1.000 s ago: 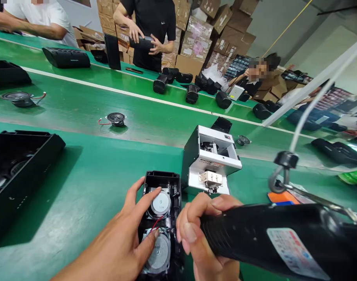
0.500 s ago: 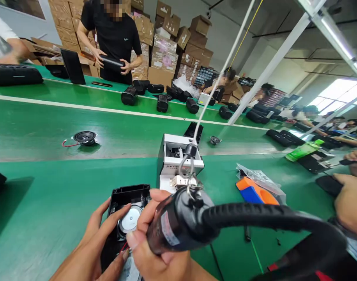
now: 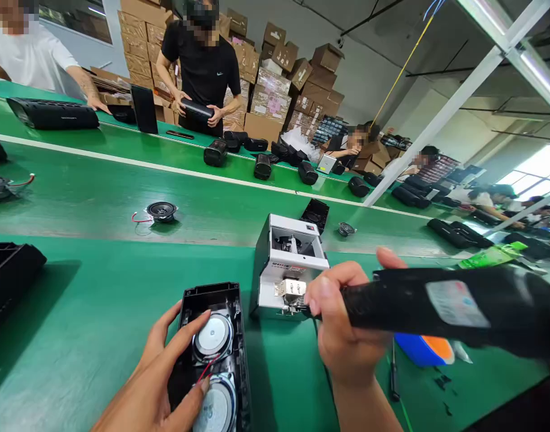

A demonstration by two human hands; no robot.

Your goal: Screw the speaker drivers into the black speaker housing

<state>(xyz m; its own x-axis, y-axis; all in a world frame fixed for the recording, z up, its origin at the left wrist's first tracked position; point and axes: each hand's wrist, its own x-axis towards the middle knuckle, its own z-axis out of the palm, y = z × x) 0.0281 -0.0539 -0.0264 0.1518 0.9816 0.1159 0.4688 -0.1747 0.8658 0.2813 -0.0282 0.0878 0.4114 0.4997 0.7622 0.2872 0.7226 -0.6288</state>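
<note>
My left hand (image 3: 160, 369) is wrapped over the left side of a black speaker housing (image 3: 242, 360), its fingers resting by the drivers. Two round speaker drivers sit inside, an upper one (image 3: 212, 336) and a lower one (image 3: 215, 409), backs facing up; a thin red wire (image 3: 208, 367) runs between them. In my right hand (image 3: 349, 336) is a black electric screwdriver (image 3: 405, 300), held nearly level. Its front end is at the metal outlet of a white and grey screw feeder (image 3: 297, 240). Whether a screw is on the bit, I cannot tell.
Loose speaker drivers lie behind on the green bench, one at centre left (image 3: 161, 211). A black housing (image 3: 9, 279) is at left. On the right are an orange and blue object (image 3: 421, 348) and a slim black tool (image 3: 394, 379). Co-workers handle speakers across the bench.
My right hand has moved the electric screwdriver right and forward, from over the speaker housing to the screw feeder. My left hand stays on the housing. The view has shifted somewhat.
</note>
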